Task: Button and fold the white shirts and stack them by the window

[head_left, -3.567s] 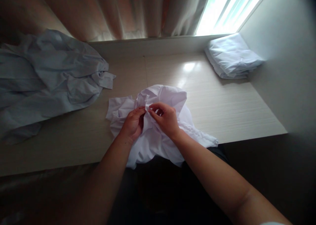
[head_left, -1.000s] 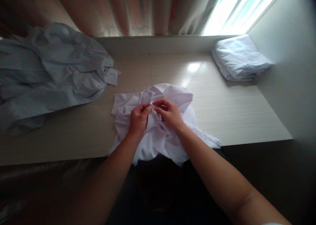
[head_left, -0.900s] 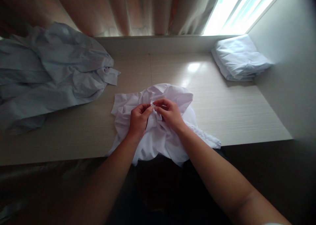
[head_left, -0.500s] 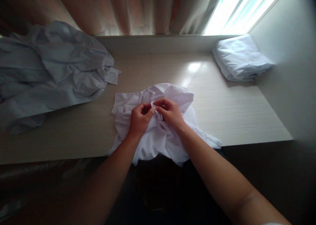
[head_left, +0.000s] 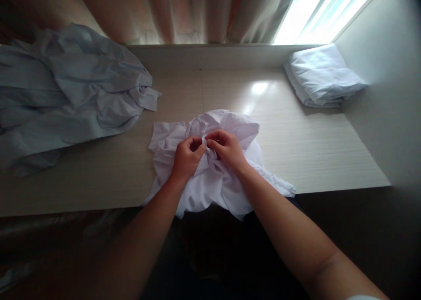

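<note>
A crumpled white shirt (head_left: 210,190) lies in front of me at the near edge of the tabletop, part of it hanging over the edge. My left hand (head_left: 188,155) pinches a small fold near the middle of the shirt between thumb and fingers. Close beside it, my right hand (head_left: 226,148) grips the same fold, the fingertips of both hands almost touching. Whatever detail lies between the fingertips is too small to make out. One sleeve-like end of the cloth reaches out to the right beneath my right forearm.
On the pale wooden tabletop (head_left: 329,155), a loose heap of white garments (head_left: 82,89) covers the left side. A folded white stack (head_left: 324,74) sits at the back right by the side wall (head_left: 384,94). Curtains (head_left: 197,15) and a bright window (head_left: 315,15) are behind.
Both hands stay at the same spot on the shirt, with only a slight shift of the fingertips. The view has tilted very slightly.
</note>
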{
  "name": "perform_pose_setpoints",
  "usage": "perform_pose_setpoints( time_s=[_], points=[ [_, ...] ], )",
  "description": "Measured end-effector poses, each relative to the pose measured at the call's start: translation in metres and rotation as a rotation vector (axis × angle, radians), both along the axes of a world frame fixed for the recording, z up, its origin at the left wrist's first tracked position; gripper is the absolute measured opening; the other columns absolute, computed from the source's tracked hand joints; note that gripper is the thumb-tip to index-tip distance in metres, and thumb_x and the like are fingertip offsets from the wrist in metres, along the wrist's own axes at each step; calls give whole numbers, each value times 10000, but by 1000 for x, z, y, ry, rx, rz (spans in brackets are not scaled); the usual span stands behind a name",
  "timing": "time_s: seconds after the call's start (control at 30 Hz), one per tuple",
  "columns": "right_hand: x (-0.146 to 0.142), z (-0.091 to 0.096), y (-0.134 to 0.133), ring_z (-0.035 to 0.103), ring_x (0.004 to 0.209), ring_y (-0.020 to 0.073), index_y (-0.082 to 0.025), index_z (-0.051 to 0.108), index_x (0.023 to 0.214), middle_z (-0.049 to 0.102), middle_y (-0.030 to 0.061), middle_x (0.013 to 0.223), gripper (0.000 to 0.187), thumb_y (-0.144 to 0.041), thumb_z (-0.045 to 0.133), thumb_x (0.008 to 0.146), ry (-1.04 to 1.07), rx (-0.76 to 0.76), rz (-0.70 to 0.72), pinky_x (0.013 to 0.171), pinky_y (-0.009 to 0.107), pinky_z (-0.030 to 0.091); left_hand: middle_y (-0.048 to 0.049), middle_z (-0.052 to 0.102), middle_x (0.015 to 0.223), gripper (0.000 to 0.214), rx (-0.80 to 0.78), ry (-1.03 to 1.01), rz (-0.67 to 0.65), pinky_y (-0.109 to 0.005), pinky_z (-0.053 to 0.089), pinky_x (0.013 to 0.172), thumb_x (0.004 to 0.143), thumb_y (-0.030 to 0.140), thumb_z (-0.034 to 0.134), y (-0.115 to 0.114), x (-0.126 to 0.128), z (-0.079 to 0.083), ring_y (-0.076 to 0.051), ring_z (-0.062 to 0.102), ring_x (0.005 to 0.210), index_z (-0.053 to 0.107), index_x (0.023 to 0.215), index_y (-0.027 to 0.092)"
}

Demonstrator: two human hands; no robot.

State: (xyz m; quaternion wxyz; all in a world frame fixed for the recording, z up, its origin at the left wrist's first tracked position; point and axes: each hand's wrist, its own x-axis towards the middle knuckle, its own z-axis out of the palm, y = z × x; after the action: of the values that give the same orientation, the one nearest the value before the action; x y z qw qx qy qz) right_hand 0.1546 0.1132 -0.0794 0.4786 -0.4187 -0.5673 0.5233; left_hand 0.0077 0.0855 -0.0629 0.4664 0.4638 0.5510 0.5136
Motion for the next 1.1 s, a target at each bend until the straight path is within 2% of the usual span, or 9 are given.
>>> perform_pose_setpoints(
  time_s=[0.43, 0.9, 1.1],
  points=[
    [0, 2, 1, 606, 703, 143, -184, 701, 870, 688, 10, 787, 153, -315, 685, 794, -13, -19, -4, 616, 248, 479, -25, 683, 768, 113, 11, 9, -17, -241, 445, 667, 762, 263, 745, -1, -2, -2, -148, 600, 702, 717, 799, 160],
    [0, 2, 1, 606, 719, 134, -176, 692, 861, 691, 9, 803, 133, -293, 680, 799, 3, -9, 0, 666, 254, 480, -19, 683, 759, 135, 8, -25, -27, -239, 450, 662, 749, 284, 770, -1, -1, 1, -143, 596, 697, 715, 779, 164],
    [0, 3, 1, 591, 700, 132, -176, 690, 865, 683, 10, 789, 139, -301, 671, 807, -7, -20, 10, 651, 252, 471, -19, 686, 784, 182, 17, 23, -39, -235, 460, 669, 768, 325, 750, 0, -3, -4, -137, 605, 706, 703, 819, 157]
  ],
)
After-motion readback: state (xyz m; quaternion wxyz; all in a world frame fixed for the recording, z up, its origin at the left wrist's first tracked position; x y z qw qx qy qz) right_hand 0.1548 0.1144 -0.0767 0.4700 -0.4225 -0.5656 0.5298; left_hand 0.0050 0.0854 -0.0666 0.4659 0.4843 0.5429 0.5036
